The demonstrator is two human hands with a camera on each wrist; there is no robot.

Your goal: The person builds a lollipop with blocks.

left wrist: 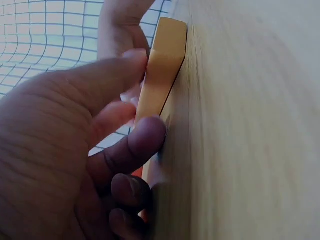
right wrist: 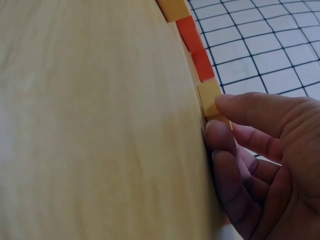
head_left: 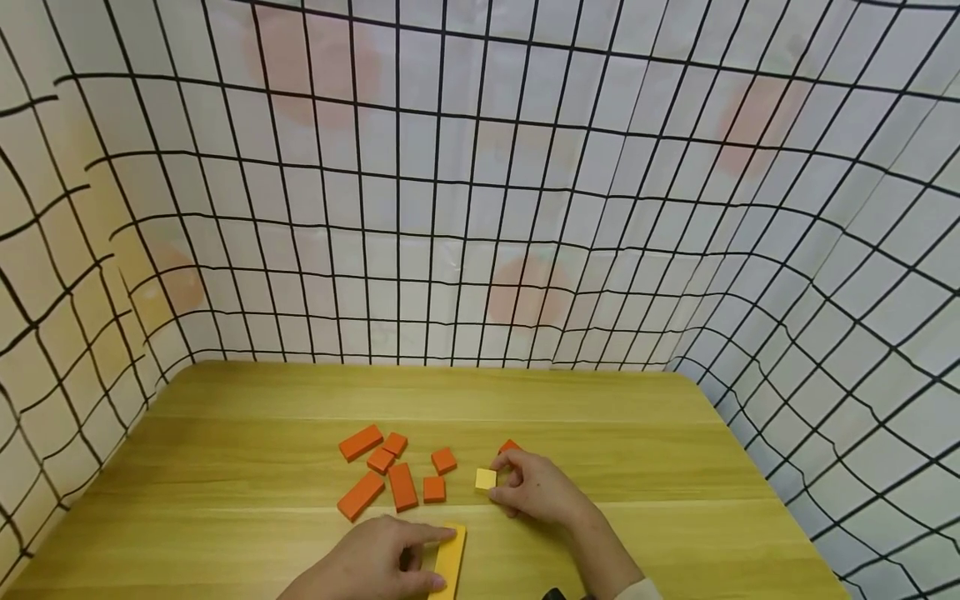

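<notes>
My left hand (head_left: 378, 560) is at the front of the table, its thumb and index finger on a long yellow block (head_left: 451, 557) that lies flat. In the left wrist view, that yellow block (left wrist: 165, 55) shows between the thumb and the curled fingers. Farther right, my right hand (head_left: 542, 489) pinches a small yellow cube (head_left: 486, 479) at its right side with thumb and index finger. The right wrist view shows this cube (right wrist: 209, 98) at the table surface under the thumb tip. Behind the right hand, a red-orange block (head_left: 509, 446) is partly hidden.
Left of the cube lie two orange square blocks (head_left: 444, 460). A group of orange blocks, long ones (head_left: 362, 496) and small ones (head_left: 381, 460), spreads farther left. A black grid net (head_left: 450, 250) stands around the wooden table (head_left: 637, 417). A small dark object (head_left: 553, 594) shows at the front edge.
</notes>
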